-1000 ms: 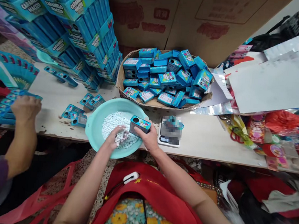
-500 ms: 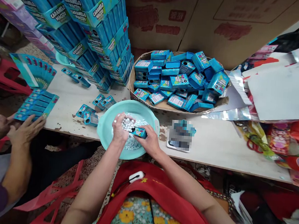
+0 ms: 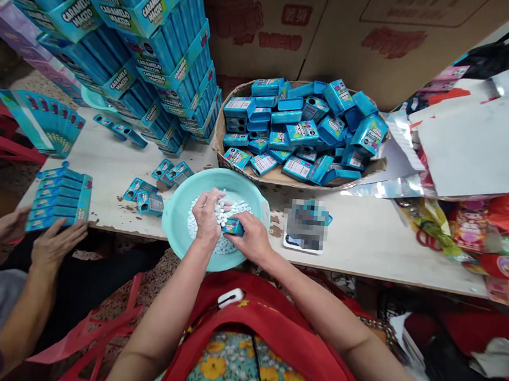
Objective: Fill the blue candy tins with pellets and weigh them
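A teal plastic basin (image 3: 178, 208) of small white candies (image 3: 228, 244) sits at the table's near edge. My left hand (image 3: 207, 216) is cupped over it, closed on a handful of the white candies. My right hand (image 3: 251, 237) grips a small blue candy box (image 3: 233, 227), tipped sideways against my left hand above the basin. Behind the basin stands a cardboard tray (image 3: 222, 153) heaped with several more of these blue boxes (image 3: 303, 130).
Tall stacks of blue display cartons (image 3: 150, 59) fill the back left. Loose small boxes (image 3: 150, 197) lie left of the basin. A co-worker's hands (image 3: 54, 242) hold a blue carton (image 3: 62, 196) at the left. A scale (image 3: 307, 227) sits right of the basin. Foil bags and wrappers (image 3: 473, 149) crowd the right.
My left hand lifted out of the basin with candies and met the box. My right hand lowered and tilted the box toward it. The co-worker shifted the blue carton nearer the edge.
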`<state>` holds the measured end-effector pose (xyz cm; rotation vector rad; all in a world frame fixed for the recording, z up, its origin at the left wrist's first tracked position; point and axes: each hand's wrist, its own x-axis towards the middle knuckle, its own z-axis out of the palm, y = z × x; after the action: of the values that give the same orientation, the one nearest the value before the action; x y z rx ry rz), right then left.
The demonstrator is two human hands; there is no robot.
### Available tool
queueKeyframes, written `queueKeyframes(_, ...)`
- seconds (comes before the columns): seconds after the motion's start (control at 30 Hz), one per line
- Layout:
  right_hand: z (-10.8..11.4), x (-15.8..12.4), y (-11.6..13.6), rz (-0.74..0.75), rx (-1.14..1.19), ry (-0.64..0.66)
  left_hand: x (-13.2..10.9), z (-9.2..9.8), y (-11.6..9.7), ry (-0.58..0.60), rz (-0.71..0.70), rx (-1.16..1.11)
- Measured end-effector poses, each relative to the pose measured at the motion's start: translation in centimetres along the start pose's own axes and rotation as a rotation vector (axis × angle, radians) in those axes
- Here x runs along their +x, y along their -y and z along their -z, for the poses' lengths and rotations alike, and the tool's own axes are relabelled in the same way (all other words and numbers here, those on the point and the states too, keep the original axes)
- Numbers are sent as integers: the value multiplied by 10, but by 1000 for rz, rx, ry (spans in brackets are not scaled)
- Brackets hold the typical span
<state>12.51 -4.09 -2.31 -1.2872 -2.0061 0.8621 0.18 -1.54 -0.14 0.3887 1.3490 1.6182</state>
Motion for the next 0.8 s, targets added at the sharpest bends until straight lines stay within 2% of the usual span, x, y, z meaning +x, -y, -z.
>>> queueKeyframes(0.23,2,3,-4,-47,90,-46,4,-6,1,-1,-53,-40)
queueKeyframes(0.4,4,7,-6,-78,144,-63,5,-11,-2,29,-33,-44)
queueKeyframes(0.63,15,10,1,-54,206,-100,2,-24,-11,35,-66,-28)
queueKeyframes(0.8,18,13,-2,-81,234,-94,2,-26,-9,66,-72,11)
